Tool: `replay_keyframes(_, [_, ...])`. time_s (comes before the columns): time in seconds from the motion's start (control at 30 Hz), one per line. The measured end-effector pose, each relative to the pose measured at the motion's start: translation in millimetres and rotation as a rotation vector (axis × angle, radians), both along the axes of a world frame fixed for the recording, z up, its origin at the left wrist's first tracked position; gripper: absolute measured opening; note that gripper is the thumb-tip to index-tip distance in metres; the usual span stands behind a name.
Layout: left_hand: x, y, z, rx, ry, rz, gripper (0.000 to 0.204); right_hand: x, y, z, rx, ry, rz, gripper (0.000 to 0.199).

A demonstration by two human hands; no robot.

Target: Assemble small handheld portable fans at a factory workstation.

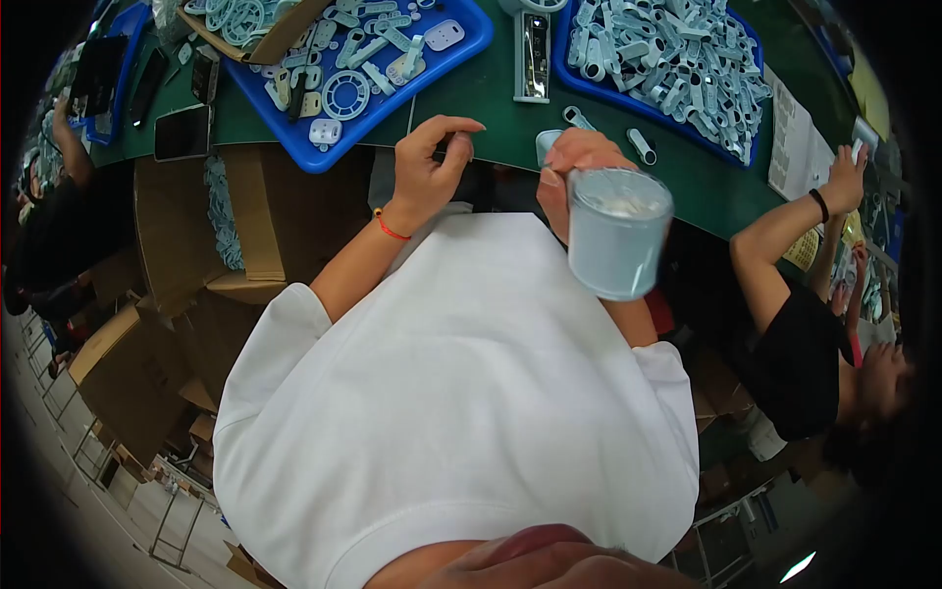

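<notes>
My right hand (577, 169) grips a translucent pale-blue cup (616, 245) at its upper left side, raised over the near table edge in front of my white shirt. Something whitish shows at the top of the cup. A small pale-blue piece (547, 146) shows beside the right fingertips; whether they touch it I cannot tell. My left hand (432, 169), with a red bracelet on its wrist, hovers at the table edge holding nothing visible. Its index finger points right, apart from the thumb, and the other fingers are curled.
Blue trays of pale-blue plastic parts stand at the back left (446, 49) and back right (559, 59) on the green table (481, 98). Two loose parts lie near the right tray. A phone (183, 133) and cardboard boxes (177, 216) are leftward. Another person's arm (765, 245) reaches in from the right.
</notes>
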State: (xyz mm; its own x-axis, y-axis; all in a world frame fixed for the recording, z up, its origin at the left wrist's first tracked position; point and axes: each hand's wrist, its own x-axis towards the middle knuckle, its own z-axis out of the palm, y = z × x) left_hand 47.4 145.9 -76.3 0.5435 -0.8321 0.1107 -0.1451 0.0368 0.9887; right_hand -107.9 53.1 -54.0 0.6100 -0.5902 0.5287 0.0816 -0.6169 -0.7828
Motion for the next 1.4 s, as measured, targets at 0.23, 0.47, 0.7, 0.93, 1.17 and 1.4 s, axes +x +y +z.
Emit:
replay_keyframes(0.23, [-22,26,53,-0.613,-0.955,-0.273,0.019,17,-4,-3,-0.279,0.453,-0.139,0.048])
replay_keyframes(0.47, [-15,-1,29,0.114,-1.214,-0.230,0.055,-19,-14,-3,-0.377,0.583,-0.066,0.070])
replay_keyframes(0.7, [-26,-13,22,0.138,-1.269,-0.145,0.053,-28,-21,-26,-0.440,0.438,-0.085,0.064])
replay_keyframes(0.93, [-22,-15,26,0.147,-1.244,-0.171,0.052,-27,-18,-22,-0.288,0.450,-0.081,0.053])
replay_keyframes(1.17, [-22,-18,27,0.157,-1.188,-0.184,0.048,-28,-19,-29,-0.283,0.389,-0.074,0.046])
replay_keyframes(1.4, [-20,-21,24,0.110,-1.159,-0.163,0.047,-24,-16,-31,-0.319,0.319,-0.147,0.042])
